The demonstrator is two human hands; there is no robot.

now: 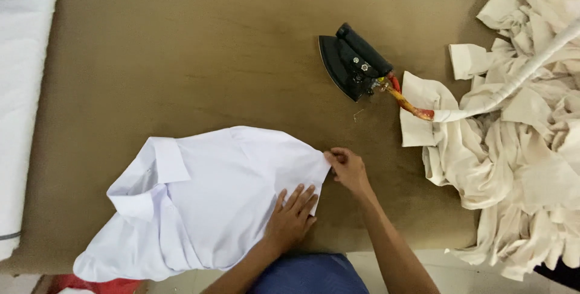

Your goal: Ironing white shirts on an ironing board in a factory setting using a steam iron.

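Note:
A white collared shirt (205, 197) lies spread on the brown padded ironing table (181, 58), collar toward the left. My left hand (291, 218) rests flat on the shirt's right part, fingers apart. My right hand (347, 167) pinches the shirt's right edge between thumb and fingers. A black iron (353, 61) sits on the table beyond my right hand, apart from the shirt.
A heap of cream-coloured garments (519, 149) covers the table's right side. A white-wrapped hose (513, 83) runs from the iron's red fitting up to the right. A white surface (24, 89) borders the table on the left. Something red (103, 285) lies below the shirt's near edge.

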